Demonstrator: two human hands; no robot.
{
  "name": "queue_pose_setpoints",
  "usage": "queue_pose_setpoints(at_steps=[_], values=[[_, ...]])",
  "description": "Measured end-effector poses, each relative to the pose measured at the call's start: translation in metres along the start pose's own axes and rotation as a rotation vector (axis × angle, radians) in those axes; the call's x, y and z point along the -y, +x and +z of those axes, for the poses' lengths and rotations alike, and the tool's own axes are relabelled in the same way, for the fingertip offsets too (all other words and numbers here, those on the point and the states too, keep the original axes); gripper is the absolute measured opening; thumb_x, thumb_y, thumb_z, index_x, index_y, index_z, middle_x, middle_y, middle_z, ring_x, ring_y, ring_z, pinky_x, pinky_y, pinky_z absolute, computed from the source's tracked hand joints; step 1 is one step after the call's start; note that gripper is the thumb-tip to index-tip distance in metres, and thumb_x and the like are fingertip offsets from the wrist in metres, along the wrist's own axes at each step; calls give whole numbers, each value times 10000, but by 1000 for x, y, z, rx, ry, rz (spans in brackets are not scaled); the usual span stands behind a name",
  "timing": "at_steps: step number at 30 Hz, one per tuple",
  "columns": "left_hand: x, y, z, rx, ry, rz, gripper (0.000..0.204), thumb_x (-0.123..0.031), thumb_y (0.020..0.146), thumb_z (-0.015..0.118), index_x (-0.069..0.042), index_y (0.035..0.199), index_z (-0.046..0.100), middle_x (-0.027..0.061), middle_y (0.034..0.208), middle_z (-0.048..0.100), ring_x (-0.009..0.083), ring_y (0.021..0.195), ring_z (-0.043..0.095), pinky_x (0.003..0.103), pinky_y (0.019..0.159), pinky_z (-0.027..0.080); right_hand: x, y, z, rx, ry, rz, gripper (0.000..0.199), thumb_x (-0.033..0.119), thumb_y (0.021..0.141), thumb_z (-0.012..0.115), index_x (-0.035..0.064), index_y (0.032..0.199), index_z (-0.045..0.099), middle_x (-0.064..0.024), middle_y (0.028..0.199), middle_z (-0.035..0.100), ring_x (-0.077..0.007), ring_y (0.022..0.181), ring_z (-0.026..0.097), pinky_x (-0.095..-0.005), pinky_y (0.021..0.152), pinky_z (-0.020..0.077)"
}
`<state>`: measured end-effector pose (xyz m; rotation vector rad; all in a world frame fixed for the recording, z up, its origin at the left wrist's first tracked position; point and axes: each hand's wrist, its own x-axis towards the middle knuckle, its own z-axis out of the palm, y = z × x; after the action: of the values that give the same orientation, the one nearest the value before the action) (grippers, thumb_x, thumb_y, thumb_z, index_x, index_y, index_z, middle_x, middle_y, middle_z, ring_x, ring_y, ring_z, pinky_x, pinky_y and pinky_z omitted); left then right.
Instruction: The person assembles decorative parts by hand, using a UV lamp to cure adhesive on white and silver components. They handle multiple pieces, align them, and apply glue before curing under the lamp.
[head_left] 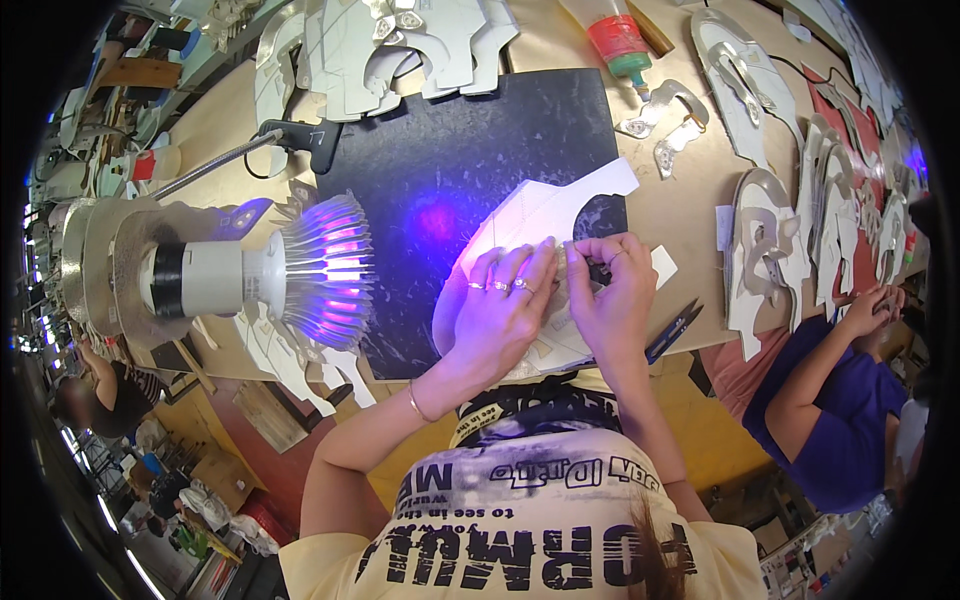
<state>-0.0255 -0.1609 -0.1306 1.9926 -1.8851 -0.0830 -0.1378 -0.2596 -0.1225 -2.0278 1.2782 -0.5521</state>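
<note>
A white flat piece (510, 213), shaped like a cut shoe upper with a curved cutout, lies over the right part of a black mat (400, 150). My left hand (505, 300) rests on it with fingers bent and held together, fingertips pressed at its middle; the thumb is hidden. Beside those fingertips, my right hand (612, 285) is closed, thumb and forefinger pinching at the inner edge of the cutout. Anything small between these fingers is too hidden to name. Under my hands, part of the piece reaches the mat's near edge.
A lit finned lamp (325, 270) on a flexible arm stands left, throwing violet light on the mat. Scissors-like dark tool (673, 332) lies right of my right hand. A red-and-green-tipped bottle (622, 50) and stacked uppers (765, 240) stand beyond. Another person (830, 400) works at right.
</note>
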Motion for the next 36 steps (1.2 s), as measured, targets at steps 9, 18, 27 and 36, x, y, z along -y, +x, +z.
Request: queue_pose_setpoints(at_steps=[9, 18, 27, 36], values=[[4, -2, -2, 40, 7, 74, 410, -122, 782, 623, 74, 1141, 654, 137, 1354, 488, 287, 1215, 486, 483, 1006, 384, -4, -9, 1, -74, 81, -117, 298, 15, 795, 719, 103, 1080, 709, -84, 911, 576, -245, 827, 544, -363, 770, 450], [4, 0, -7, 79, -38, 42, 429, -84, 736, 689, 32, 1148, 667, 105, 1338, 534, 271, 1227, 488, 459, 1003, 379, -13, -19, -4, 68, -96, -294, 514, 8, 748, 705, 127, 1245, 658, -122, 1064, 522, -297, 955, 518, -402, 838, 446], [6, 0, -7, 110, -104, -40, 494, -104, 775, 679, -33, 1259, 610, 112, 1387, 502, 312, 1280, 466, 479, 1028, 366, -4, -17, 0, -38, -457, -399, 437, 184, 789, 640, 123, 1222, 663, -111, 1084, 539, -298, 1011, 509, -529, 988, 323], [9, -27, -25, 140, -112, -130, 558, -139, 859, 637, -132, 1399, 495, 198, 1533, 317, 396, 1419, 295, 570, 1170, 173, -7, -14, -24, 150, -366, -552, 419, 138, 786, 619, 69, 1196, 668, -131, 1288, 548, -302, 1222, 470, -460, 1060, 323]])
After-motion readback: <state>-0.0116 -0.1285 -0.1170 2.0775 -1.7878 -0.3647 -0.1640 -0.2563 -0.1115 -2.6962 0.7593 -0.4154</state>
